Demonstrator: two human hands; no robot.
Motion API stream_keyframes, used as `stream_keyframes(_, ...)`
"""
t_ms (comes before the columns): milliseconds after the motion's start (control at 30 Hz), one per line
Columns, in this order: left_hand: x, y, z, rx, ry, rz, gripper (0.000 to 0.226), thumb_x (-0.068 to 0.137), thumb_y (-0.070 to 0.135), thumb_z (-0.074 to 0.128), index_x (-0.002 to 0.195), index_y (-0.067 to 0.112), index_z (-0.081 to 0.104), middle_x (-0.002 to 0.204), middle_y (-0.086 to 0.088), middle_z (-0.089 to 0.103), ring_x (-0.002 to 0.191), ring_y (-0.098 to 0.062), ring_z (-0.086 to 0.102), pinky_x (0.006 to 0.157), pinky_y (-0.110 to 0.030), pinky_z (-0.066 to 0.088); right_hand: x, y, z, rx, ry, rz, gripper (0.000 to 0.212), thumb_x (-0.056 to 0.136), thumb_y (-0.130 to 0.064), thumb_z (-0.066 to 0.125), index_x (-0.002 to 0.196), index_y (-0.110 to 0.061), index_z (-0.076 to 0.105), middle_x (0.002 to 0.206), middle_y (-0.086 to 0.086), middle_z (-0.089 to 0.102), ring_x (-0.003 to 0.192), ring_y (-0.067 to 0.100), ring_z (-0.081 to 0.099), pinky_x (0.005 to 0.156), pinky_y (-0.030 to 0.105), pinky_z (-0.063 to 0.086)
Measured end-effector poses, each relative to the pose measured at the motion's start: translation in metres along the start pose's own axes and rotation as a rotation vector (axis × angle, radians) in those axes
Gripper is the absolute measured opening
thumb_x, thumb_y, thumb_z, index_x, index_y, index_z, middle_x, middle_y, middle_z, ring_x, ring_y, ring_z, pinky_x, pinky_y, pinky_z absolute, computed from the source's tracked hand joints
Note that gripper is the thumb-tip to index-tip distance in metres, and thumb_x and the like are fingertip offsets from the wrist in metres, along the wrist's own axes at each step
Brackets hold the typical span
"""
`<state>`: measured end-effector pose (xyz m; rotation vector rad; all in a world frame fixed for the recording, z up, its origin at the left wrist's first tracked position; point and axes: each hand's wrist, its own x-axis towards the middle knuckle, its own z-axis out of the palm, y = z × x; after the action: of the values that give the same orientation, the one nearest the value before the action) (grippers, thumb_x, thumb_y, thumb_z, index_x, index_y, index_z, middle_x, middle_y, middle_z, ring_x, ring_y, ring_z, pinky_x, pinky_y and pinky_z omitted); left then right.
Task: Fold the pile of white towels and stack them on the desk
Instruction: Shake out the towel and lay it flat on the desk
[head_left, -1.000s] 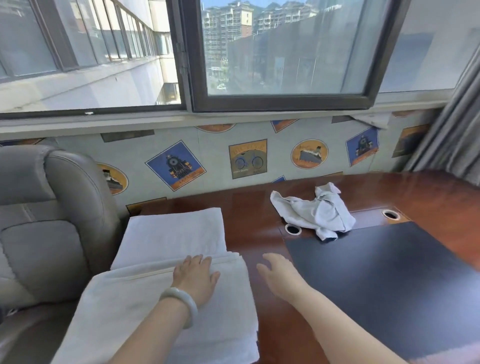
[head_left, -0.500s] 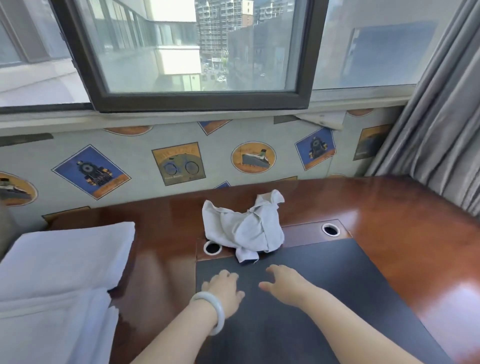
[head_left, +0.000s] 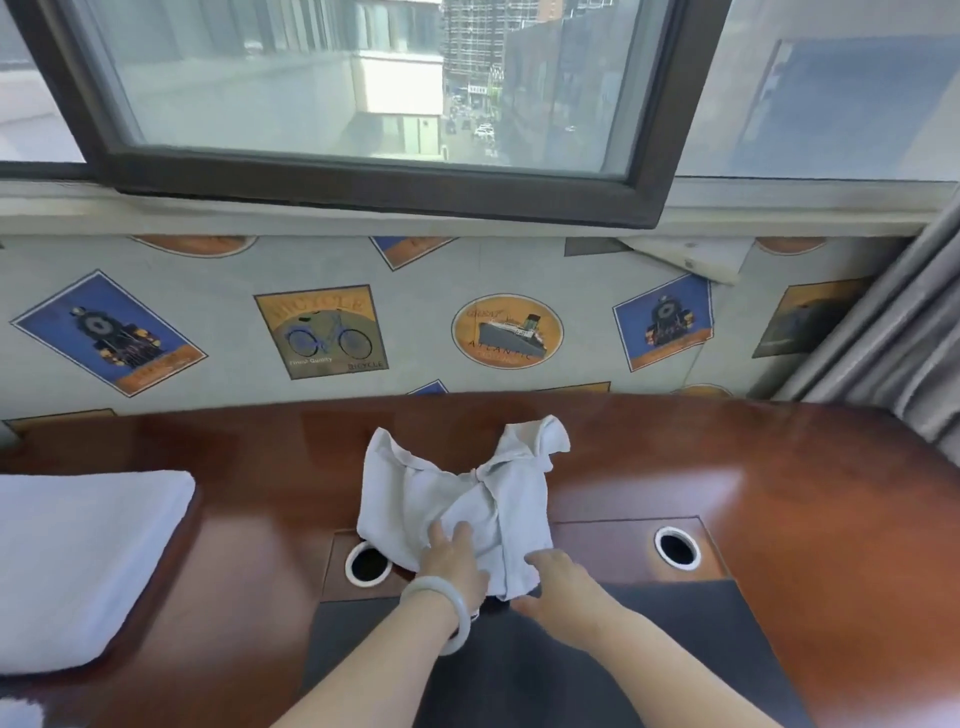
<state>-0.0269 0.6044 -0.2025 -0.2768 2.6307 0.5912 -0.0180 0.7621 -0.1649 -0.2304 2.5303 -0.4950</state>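
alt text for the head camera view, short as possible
A person's left hand rests on a crumpled white towel on a glossy reddish-brown desk, and the right hand touches its near edge. A folded white towel lies at the left, a window behind.

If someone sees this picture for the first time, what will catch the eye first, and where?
A crumpled white towel lies at the centre of the desk, with the left hand resting on it and the right hand at its near edge. A folded white towel sits at its left end, and bright train, bicycle and ship pictures line the wall behind.
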Motion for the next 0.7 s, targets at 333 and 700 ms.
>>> stream_keyframes(333, 0.041, 0.017, 0.018, -0.288, -0.002, -0.014, 0.046, 0.102, 0.006, 0.039, 0.146, 0.018, 0.039, 0.151, 0.002, 0.027, 0.139, -0.020, 0.035, 0.109, -0.026, 0.035, 0.087, 0.016, -0.004, -0.004, -0.092, -0.132, 0.062, 0.101, -0.015, 0.045, 0.154, -0.035, 0.023, 0.164, 0.011, -0.010, 0.136, 0.029, 0.041, 0.104, 0.028, 0.040)
stream_keyframes(700, 0.008, 0.046, 0.010, -1.479, -0.263, -0.449, 0.038, 0.097, 0.019, 0.061, 0.129, 0.018, 0.040, 0.142, -0.018, 0.046, 0.111, -0.040, 0.055, 0.086, -0.055, 0.053, 0.079, 0.013, -0.138, 1.361, 0.114, -0.093, 0.030, 0.090, 0.011, 0.046, 0.101, 0.002, 0.073, 0.090, 0.015, 0.076, 0.088, 0.031, 0.070, 0.079, 0.039, 0.057)
